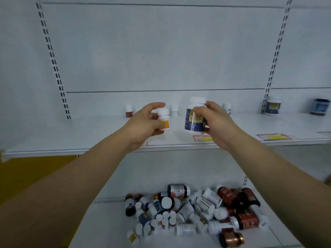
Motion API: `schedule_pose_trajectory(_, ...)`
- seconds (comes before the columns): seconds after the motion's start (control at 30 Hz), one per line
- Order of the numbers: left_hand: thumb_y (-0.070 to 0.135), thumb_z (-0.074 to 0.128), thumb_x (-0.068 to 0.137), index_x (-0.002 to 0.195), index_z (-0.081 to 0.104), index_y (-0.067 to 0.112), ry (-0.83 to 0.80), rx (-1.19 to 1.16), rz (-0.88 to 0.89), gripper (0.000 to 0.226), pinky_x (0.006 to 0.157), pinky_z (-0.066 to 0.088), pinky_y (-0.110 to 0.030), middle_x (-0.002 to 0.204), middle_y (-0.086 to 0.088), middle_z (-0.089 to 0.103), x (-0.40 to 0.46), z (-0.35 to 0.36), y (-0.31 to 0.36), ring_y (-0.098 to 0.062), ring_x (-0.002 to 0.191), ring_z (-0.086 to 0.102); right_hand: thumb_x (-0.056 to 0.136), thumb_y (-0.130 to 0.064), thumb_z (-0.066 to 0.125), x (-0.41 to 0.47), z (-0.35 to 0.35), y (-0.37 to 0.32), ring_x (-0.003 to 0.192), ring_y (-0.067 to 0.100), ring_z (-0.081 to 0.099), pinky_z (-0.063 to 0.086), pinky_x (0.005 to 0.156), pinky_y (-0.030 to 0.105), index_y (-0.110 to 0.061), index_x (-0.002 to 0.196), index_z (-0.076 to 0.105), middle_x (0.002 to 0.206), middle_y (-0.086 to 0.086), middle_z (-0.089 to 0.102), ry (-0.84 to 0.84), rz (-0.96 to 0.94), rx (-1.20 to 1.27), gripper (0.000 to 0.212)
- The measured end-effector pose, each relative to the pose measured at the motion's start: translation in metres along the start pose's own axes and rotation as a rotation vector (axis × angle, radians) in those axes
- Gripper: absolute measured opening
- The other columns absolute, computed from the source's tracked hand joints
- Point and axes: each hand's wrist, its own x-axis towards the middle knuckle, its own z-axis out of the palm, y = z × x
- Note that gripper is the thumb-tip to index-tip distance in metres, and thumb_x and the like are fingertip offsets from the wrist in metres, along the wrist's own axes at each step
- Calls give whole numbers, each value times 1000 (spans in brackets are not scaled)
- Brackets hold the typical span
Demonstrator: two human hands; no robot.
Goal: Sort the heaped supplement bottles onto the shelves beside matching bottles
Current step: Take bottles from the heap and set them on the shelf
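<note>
Against the pale back wall, slotted metal uprights [53,59] rise on either side of a smooth white upper shelf [71,138]. Toward its rear stands a little red-labelled bottle [129,110]. Over the shelf, the left hand [143,122] curls round a small white bottle [163,119] with an orange label; just beside it the right hand [213,120] grips a bigger, glossy blue-labelled bottle [194,117] by its white-capped shoulder. Two small white bottles [174,110] stand behind the hands. Farther right sit a matching blue bottle [272,105] and a dark jar [319,106]. On the lower shelf [107,221] lies the heap of bottles [193,212], round plastic, white and reddish-brown, tumbled on their sides.
</note>
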Motion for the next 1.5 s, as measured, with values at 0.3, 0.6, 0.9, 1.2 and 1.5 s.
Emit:
schedule_pose_trajectory(0.3, -10, 62, 82, 112, 50, 20, -42, 298, -104, 44, 89, 54, -39, 95, -6, 55, 69, 13, -20, -22, 83, 60, 86, -18, 66, 67, -28, 11, 90, 21, 65, 56, 82, 38, -14, 106, 54, 101, 7, 64, -72, 80, -200, 24)
schedule_pose_trajectory(0.6, -4, 65, 82, 114, 51, 29, 31, 505, -142, 48, 83, 54, -28, 107, 2, 57, 120, 34, -32, -19, 95, 60, 85, -16, 68, 133, -52, 27, 98, 20, 60, 55, 82, 36, -19, 117, 48, 107, 3, 58, -267, 78, -372, 37)
schedule_pose_trajectory(0.9, 7, 67, 83, 115, 43, 27, 107, 728, -145, 45, 78, 50, -29, 112, -2, 54, 148, 35, -46, -24, 93, 59, 86, -18, 68, 154, -55, 38, 93, 16, 56, 50, 66, 25, -20, 119, 44, 103, -2, 54, -359, 92, -425, 41)
schedule_pose_trajectory(1.2, 20, 68, 82, 147, 22, 22, 116, 829, -176, 79, 90, 45, -33, 134, -8, 45, 203, 36, -54, -25, 109, 51, 85, -22, 68, 166, -59, 52, 104, 21, 57, 51, 93, 41, -24, 118, 43, 116, 3, 55, -306, 67, -446, 41)
schedule_pose_trajectory(1.5, 18, 64, 87, 117, 51, 21, 147, 678, -81, 33, 73, 48, -30, 120, -5, 56, 243, 39, -72, -23, 97, 55, 86, -22, 67, 169, -63, 56, 93, 13, 56, 48, 82, 30, -26, 114, 42, 103, -5, 53, -323, 29, -414, 38)
